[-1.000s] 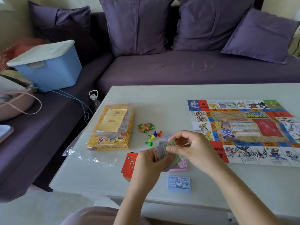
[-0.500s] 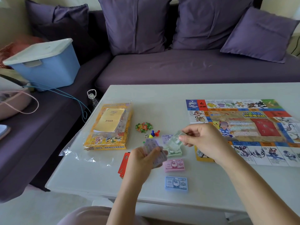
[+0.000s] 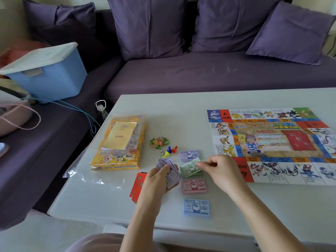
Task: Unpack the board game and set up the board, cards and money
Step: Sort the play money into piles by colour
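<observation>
My left hand [image 3: 157, 179] grips a fanned stack of purple money notes [image 3: 168, 169] above the table. My right hand [image 3: 219, 169] pinches a green note at the green money pile [image 3: 190, 169]. In a column lie a purple pile [image 3: 189, 155], the green pile, a pink pile [image 3: 193, 186] and a blue 500 pile [image 3: 196, 208]. The game board [image 3: 272, 144] lies unfolded at the right. A red card stack [image 3: 138, 184] sits left of my left hand, partly hidden by it. The yellow game box [image 3: 120, 142] with a booklet on top lies at the left.
Coloured pawns and a die [image 3: 168, 151] and a heap of small tokens [image 3: 159, 142] sit between box and money. A clear plastic wrap [image 3: 85, 171] lies by the table's left edge. Beyond the white table [image 3: 181, 110] are a purple sofa and a blue bin [image 3: 47, 73].
My right hand pulled a green note from the stack in my left hand and carried it down onto the green pile. My left hand shifted slightly left with the remaining notes.
</observation>
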A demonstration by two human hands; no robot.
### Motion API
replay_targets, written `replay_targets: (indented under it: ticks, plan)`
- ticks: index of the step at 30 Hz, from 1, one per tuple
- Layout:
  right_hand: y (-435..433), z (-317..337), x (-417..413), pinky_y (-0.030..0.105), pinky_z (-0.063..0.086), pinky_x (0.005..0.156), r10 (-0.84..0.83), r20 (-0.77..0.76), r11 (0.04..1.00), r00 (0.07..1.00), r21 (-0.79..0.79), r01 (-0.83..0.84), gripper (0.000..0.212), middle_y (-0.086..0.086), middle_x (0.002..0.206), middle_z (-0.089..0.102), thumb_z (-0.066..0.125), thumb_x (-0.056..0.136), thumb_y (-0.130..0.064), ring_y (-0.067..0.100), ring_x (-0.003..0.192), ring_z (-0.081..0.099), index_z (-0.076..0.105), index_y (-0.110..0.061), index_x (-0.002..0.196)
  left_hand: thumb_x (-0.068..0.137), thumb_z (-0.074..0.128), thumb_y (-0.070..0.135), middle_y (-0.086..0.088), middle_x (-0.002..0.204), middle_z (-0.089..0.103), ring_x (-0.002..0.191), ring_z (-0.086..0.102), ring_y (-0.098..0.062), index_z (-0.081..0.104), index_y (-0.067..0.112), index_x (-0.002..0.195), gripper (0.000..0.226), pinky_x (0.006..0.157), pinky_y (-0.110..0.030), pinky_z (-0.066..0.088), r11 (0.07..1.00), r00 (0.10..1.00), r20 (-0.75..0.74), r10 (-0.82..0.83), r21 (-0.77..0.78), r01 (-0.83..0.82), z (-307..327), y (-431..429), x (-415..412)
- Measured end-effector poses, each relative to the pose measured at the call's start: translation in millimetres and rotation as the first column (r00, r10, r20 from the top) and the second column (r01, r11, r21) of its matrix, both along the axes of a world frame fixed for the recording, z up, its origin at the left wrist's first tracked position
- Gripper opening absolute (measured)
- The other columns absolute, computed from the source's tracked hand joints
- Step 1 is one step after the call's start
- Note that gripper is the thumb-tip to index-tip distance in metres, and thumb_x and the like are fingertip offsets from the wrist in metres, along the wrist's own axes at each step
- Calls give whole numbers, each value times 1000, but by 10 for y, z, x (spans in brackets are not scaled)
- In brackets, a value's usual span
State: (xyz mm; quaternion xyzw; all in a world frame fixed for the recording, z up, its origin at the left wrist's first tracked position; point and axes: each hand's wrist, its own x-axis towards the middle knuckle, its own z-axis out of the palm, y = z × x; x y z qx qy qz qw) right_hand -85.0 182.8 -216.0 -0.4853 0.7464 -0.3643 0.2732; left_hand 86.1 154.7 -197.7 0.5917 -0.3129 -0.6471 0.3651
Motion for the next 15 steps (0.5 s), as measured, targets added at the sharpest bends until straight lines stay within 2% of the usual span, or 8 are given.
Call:
replay_targets:
  ticks: [4,7,10,15]
  plan:
    - [29,-15,18,29,31,52,-8,-171,998,985,57,18,48,12,64,64,66,85,-45,15,54,47,64,1,73,95,53,12,-17,98,71,96,67,-32,60,6,98,10,86,-45,54,1000,1000,-5,-9,4,9,-6,4,-16]
    - [63,72,20,26,43,62,4,-354,999,935,34,9,28,-3,82,66,65,88,-41,13,73,59,61,-12,88,96,52,13,-16,96,71,96,68,-31,61,7,97,11,91,-47,52,1000,1000,8,-22,-4,22,-23,-4,-14]
    - [59,122,17,24,46,70,64,-338,998,939,29,-57,17,-4,91,63,66,89,-26,12,83,59,57,-15,98,96,53,15,-18,99,70,98,67,-32,60,7,97,11,94,-49,50,999,999,24,-33,2,33,-29,-15,-27]
    - [39,112,18,21,45,71,143,-268,989,953,85,-125,22,-12,85,57,74,82,-22,8,81,56,54,-22,91,95,53,16,-18,100,69,98,67,-32,60,8,96,10,95,-51,49,999,999,29,-46,3,45,-30,-32,-33]
